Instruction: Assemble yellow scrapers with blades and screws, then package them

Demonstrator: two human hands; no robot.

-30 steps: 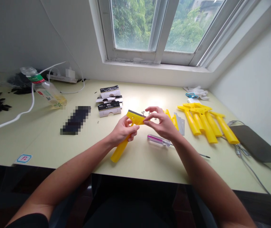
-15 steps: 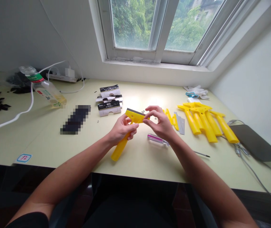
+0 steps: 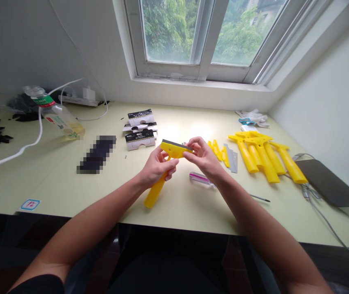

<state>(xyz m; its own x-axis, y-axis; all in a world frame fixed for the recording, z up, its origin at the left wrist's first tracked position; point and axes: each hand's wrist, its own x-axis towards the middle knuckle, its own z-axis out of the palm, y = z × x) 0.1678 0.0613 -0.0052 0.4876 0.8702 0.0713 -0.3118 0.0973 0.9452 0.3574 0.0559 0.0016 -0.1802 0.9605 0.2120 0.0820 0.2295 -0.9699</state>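
Observation:
A yellow scraper [image 3: 155, 193] with a dark blade edge along its head is held tilted above the table. My left hand [image 3: 159, 167] is closed round its neck, just below the head, with the handle pointing down toward me. At the head's right end, my right hand [image 3: 204, 157] pinches the corner between thumb and fingers. Beneath my right wrist lies a screwdriver [image 3: 201, 179] with a clear and pink handle, its shaft partly hidden by the forearm. Just right of that hand are small yellow plastic pieces [image 3: 225, 157] and grey flat blades [image 3: 232, 159].
Several yellow scraper handles [image 3: 264, 157] lie at the right, beside a dark grey flat device [image 3: 330, 181] with cables. White gloves [image 3: 255, 117] sit behind them. Black-and-white cards [image 3: 140, 139] are at the back, with a pixelated dark object [image 3: 97, 155] and a leaning bottle [image 3: 61, 118] leftward.
My right hand's fingers have lowered and shifted slightly along the scraper head's right end, uncovering more of the blade edge. The left hand keeps its grip nearly unmoved.

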